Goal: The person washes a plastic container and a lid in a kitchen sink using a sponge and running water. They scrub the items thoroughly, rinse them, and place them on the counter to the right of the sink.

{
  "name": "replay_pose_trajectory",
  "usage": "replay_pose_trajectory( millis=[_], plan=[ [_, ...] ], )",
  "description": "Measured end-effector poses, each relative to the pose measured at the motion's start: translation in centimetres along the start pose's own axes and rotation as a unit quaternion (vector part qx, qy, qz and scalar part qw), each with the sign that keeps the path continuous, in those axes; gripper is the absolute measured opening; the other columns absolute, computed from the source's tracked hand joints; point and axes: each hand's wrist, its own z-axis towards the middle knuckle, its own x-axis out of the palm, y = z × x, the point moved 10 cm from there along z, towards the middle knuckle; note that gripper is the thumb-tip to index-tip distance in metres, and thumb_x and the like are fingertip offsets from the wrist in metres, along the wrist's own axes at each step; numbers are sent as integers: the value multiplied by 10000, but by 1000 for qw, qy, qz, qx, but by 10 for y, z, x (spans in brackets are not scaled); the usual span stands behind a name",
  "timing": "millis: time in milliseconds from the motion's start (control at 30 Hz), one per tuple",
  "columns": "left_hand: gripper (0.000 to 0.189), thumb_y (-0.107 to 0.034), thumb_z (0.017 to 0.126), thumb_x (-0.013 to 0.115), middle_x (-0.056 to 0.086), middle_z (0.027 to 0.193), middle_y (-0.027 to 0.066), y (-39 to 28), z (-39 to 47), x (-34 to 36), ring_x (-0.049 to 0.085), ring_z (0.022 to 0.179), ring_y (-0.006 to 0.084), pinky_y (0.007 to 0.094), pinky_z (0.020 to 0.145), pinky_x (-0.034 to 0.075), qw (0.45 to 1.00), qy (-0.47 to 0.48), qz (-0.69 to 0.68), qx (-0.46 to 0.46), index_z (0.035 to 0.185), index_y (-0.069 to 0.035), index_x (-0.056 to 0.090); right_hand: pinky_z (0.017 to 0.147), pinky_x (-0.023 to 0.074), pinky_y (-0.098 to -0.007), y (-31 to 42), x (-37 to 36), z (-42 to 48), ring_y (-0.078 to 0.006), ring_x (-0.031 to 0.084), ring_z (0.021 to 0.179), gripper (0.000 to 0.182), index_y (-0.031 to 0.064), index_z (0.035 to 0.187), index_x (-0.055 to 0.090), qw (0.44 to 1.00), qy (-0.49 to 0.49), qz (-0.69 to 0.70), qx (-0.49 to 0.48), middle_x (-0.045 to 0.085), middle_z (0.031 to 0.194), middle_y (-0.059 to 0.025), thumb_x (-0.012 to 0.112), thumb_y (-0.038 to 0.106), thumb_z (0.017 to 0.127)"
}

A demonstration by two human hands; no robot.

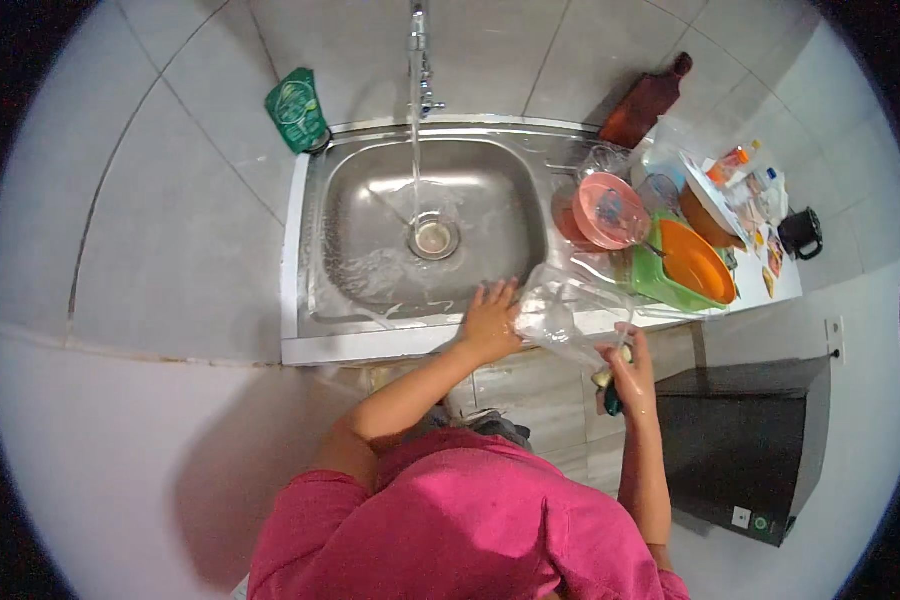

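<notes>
My left hand [493, 321] has its fingers spread against the left end of a clear plastic container [562, 315], just past the front edge of the steel sink [525, 172]. At the container's right end is my right hand [628, 367], its fingers bent around the container's rim. A pale and dark green thing, perhaps a sponge [607, 386], sits beneath that palm. Water runs from the faucet [418, 41] into the basin, and wet suds lie on the basin floor.
Right of the basin stand a pink bowl [611, 210], a green container [645, 274] with an orange bowl [697, 262], a black mug [801, 232] and bottles. A dark red cutting board [645, 105] leans on the wall. A green pouch [297, 111] stands at the sink's back left corner.
</notes>
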Motion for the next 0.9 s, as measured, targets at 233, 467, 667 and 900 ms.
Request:
replay_pose_trajectory(
  millis=[233, 467, 667, 900],
  plan=[
    [433, -377, 701, 550, 560, 939, 155, 129, -72, -47, 504, 922, 297, 416, 792, 359, 987, 20, -30, -155, 942, -17, 552, 475, 425, -252, -14, 107, 14, -157, 490, 534, 371, 93, 1095, 362, 969, 174, 145, 100, 566, 891, -157, 461, 251, 774],
    [359, -320, 779, 479, 554, 973, 158, 187, -97, -90, 495, 948, 302, 414, 837, 340, 980, -126, 24, -151, 939, -7, 554, 461, 411, -257, -4, 121, 21, -160, 503, 561, 377, 78, 1085, 364, 974, 168, 134, 76, 576, 881, -149, 467, 252, 766],
    [560, -383, 773, 471, 259, 1286, 199, 109, -110, -67, 219, 1198, 343, 496, 962, 146, 979, -120, 8, -166, 1185, -18, 370, 494, 399, -243, 33, 123, 19, -161, 499, 636, 358, 84, 1071, 363, 981, 185, 56, 29, 562, 840, -127, 484, 162, 743],
    [836, -443, 707, 537, 88, 1324, 264, 172, -193, -87, 41, 1247, 367, 464, 996, 39, 889, -213, 38, -404, 1260, 62, 166, 649, 432, -306, 50, 207, 15, -216, 509, 795, 562, 45, 1080, 338, 967, 239, -73, -54, 510, 932, -150, 649, 220, 645]
  ],
)
